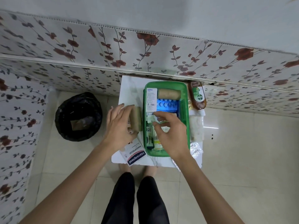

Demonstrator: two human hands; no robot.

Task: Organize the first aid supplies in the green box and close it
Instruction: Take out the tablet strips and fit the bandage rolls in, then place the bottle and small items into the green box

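A black bin (78, 116) sits on the floor. The left hand (119, 125) lies with its fingers along a brown roll (137, 117) on the white table (129, 88); I cannot tell if it grips it. A plaster packet (135, 156) lies close by. Next is the open green box (184, 110), full of supplies. Over it, the right hand (171, 133) pinches a small white packet (151, 118) with thumb and finger. A brown bottle (198, 96) lies just beside the box.

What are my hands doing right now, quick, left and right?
Left hand: holding the brown bandage roll beside the green box.
Right hand: curled over packets in the box; whether it grips one cannot be told.
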